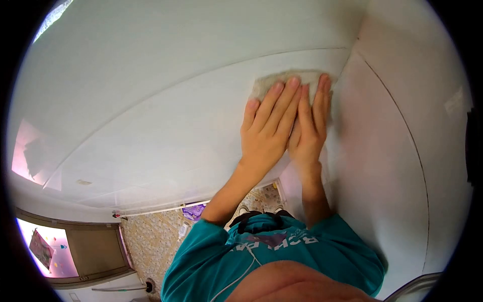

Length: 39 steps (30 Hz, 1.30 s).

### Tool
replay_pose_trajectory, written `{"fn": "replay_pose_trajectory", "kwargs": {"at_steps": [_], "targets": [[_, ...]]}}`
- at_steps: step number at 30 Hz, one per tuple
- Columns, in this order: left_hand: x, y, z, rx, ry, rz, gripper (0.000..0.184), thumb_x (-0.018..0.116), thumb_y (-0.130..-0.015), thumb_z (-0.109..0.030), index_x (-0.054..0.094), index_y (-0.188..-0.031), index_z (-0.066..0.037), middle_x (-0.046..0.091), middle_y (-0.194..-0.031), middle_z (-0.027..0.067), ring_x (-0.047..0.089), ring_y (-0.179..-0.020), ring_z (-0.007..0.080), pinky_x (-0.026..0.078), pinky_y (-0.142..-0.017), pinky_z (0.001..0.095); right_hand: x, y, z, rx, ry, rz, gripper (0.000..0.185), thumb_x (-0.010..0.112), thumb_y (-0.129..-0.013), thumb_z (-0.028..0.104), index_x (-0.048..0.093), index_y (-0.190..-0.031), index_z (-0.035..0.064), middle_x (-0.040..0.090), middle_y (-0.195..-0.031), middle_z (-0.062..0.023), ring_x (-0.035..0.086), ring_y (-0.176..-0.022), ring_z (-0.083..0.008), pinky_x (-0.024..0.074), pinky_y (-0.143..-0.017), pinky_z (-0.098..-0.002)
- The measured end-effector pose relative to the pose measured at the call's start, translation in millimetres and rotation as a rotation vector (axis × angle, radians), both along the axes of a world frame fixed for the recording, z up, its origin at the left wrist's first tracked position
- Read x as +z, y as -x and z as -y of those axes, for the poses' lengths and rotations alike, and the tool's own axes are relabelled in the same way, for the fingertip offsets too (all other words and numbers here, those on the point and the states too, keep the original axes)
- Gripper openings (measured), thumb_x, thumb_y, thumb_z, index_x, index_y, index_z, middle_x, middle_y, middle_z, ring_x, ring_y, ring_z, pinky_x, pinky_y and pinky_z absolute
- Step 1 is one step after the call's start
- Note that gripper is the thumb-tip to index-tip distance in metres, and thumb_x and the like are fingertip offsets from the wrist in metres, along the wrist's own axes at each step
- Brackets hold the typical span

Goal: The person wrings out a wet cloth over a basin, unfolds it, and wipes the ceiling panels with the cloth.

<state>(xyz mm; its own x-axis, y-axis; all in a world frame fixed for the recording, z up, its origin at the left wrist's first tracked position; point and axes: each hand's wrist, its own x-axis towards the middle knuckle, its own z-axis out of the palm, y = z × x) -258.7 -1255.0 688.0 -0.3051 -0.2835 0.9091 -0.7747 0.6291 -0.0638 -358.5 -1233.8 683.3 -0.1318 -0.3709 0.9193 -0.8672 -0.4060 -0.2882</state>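
Note:
A pale greyish cloth (266, 84) lies flat against the white tiled wall (166, 136), close to the corner. My left hand (266, 118) rests on it with straight fingers, slightly parted, and the palm toward the wall. Beside it and touching it, my right hand (311, 123) is also laid on the cloth, its fingers stretched upward and partly hidden behind the left hand. The cloth's upper edge shows above my fingertips; its lower part is covered by my hands.
The adjoining wall (382, 146) meets this one just right of my hands. Below are a patterned floor (151, 231), a purple package (193, 212) and a small white object (183, 230). A brown-framed window or door (95, 246) stands at lower left.

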Motion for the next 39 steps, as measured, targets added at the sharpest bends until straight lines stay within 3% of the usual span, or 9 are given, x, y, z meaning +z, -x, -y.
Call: {"fn": "replay_pose_trajectory", "kwargs": {"at_steps": [8,10,14,19,21,23,25,29,39], "targets": [[-42.5,-10.7,-2.6,-0.044,-0.051,0.078,0.038,0.049,-0.089,-0.017,0.058,-0.125,-0.006,0.052,-0.135,0.0071,0.039,-0.131,0.0259,0.014,-0.11,0.042,-35.8,-10.1,-11.0,-0.022,-0.04,0.061,0.033,0.048,-0.093,0.008,0.057,-0.125,0.0019,0.04,-0.142,-0.0231,0.038,-0.132,-0.0391,0.0281,-0.108,-0.0504],[-37.7,-8.9,-5.0,-0.065,-0.064,-0.021,0.035,0.049,-0.088,-0.015,0.062,-0.12,-0.009,0.056,-0.132,0.0015,0.046,-0.125,0.0167,0.025,-0.105,0.0343,-30.6,-13.4,-15.6,-0.077,-0.054,0.038,0.033,0.047,-0.093,0.008,0.059,-0.123,0.0022,0.043,-0.14,-0.0225,0.04,-0.131,-0.0381,0.0293,-0.107,-0.0517],[-35.4,-10.8,-0.6,-0.208,-0.064,-0.062,0.036,0.049,-0.087,-0.016,0.062,-0.119,-0.006,0.058,-0.129,0.0064,0.049,-0.121,0.0188,0.035,-0.088,0.0308,-26.1,-26.1,-26.7,-0.166,-0.032,0.05,0.033,0.046,-0.092,0.007,0.061,-0.121,0.0025,0.044,-0.14,-0.0212,0.04,-0.131,-0.0373,0.0285,-0.107,-0.053],[-32.7,15.4,-0.8,-0.514,-0.172,-0.096,0.037,0.049,-0.088,-0.014,0.059,-0.122,-0.005,0.055,-0.132,0.0086,0.049,-0.123,0.0211,0.035,-0.094,0.0345,-22.6,-28.0,-52.3,-0.51,-0.097,0.058,0.034,0.045,-0.09,0.003,0.062,-0.12,0.0021,0.043,-0.141,-0.0192,0.038,-0.133,-0.0349,0.0245,-0.109,-0.0514],[-40.3,44.5,0.2,-0.696,-0.184,-0.125,0.039,0.046,-0.09,-0.015,0.056,-0.125,-0.002,0.05,-0.137,0.0101,0.045,-0.128,0.0236,0.031,-0.103,0.0397,-16.3,-24.2,-66.5,-0.605,-0.152,0.004,0.042,0.041,-0.087,-0.007,0.055,-0.126,-0.0001,0.04,-0.143,-0.0184,0.034,-0.135,-0.0353,0.0233,-0.11,-0.05],[-57.0,65.9,-0.3,-0.81,-0.278,-0.054,0.042,0.046,-0.091,-0.018,0.052,-0.127,0.003,0.042,-0.143,0.0158,0.037,-0.133,0.0297,0.025,-0.109,0.0464,-13.5,-21.5,-76.0,-0.748,-0.391,-0.045,0.045,0.043,-0.086,-0.008,0.053,-0.129,0.002,0.035,-0.147,-0.0171,0.03,-0.137,-0.035,0.0221,-0.111,-0.05],[-65.1,84.3,-7.4,-1.036,-0.522,-0.221,0.047,0.047,-0.092,-0.021,0.047,-0.129,0.007,0.033,-0.146,0.0208,0.029,-0.137,0.0358,0.023,-0.109,0.0508,-21.1,-19.1,-85.9,-0.77,-0.398,-0.079,0.047,0.045,-0.086,-0.006,0.051,-0.131,0.0034,0.032,-0.148,-0.0163,0.029,-0.138,-0.0356,0.022,-0.11,-0.0514],[-87.1,95.5,-15.5,-1.089,-0.532,-0.267,0.05,0.047,-0.094,-0.023,0.043,-0.132,0.01,0.031,-0.146,0.0224,0.025,-0.137,0.0396,0.02,-0.11,0.0539,-40.3,-14.7,-96.0,-0.782,-0.463,-0.013,0.047,0.045,-0.086,-0.005,0.051,-0.131,0.0031,0.032,-0.148,-0.0181,0.03,-0.137,-0.0373,0.0219,-0.108,-0.0548],[21.4,104.8,20.5,-1.136,-0.213,-0.346,0.045,0.047,-0.093,-0.019,0.046,-0.13,0.006,0.034,-0.146,0.0194,0.028,-0.137,0.0385,0.023,-0.107,0.0545,47.0,-8.1,-64.6,-0.891,-0.305,-0.191,0.05,0.055,-0.082,-0.002,0.051,-0.131,0.0041,0.033,-0.148,-0.0176,0.026,-0.139,-0.037,0.0183,-0.109,-0.0544]]}}
